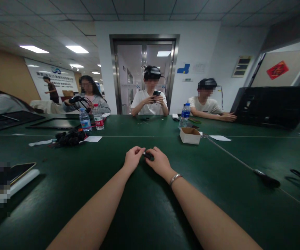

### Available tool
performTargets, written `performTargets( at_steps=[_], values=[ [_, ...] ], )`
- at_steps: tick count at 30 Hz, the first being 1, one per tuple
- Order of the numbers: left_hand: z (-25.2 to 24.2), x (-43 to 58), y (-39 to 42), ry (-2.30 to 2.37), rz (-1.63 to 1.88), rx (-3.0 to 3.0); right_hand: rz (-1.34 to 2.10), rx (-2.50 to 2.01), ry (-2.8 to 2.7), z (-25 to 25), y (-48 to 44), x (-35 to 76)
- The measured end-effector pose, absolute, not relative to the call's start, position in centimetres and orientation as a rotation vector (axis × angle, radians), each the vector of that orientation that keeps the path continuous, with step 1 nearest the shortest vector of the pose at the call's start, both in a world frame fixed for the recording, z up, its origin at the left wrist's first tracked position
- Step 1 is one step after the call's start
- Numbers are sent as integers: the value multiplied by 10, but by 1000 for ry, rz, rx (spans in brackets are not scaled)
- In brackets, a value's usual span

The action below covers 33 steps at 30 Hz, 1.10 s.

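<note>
Both hands meet above the green table (150, 201), around a small black object (148, 156) with a shiny, light end. Its exact kind is too small to make out. My right hand (160, 160) is closed on the dark body, fingers curled over it, and wears a silver bracelet (175, 179) at the wrist. My left hand (133, 158) is closed in a pinch at the shiny end, thumb and forefinger pressed together. Part of the object is hidden by the fingers.
Ahead stand an open box (190, 136), water bottles (85, 119) and a black cable bundle (71, 137). A phone (22, 171) lies at left, a dark cylindrical thing (267, 178) at right. A large monitor (272, 107) stands far right. Several people sit across the table.
</note>
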<state>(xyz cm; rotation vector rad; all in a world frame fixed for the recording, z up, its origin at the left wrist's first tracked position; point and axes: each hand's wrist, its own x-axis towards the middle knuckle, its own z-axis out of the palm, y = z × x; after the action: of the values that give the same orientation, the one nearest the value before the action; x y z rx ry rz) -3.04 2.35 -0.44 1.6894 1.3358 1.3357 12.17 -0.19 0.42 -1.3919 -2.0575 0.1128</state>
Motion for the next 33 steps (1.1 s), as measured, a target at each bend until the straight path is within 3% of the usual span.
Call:
performTargets(
  at_steps=[17, 24, 33],
  values=[
    [-6, -25, 25, 957, 1352, 1684, 326, -1401, -2020, 2, 6, 125],
    [-11, -26, 32, 1095, 1318, 1547, 315, -1330, -2027, -1, 7, 125],
    [-10, -29, 35, 1016, 1346, 1505, 548, -1195, -1805, -6, 15, 125]
  ],
)
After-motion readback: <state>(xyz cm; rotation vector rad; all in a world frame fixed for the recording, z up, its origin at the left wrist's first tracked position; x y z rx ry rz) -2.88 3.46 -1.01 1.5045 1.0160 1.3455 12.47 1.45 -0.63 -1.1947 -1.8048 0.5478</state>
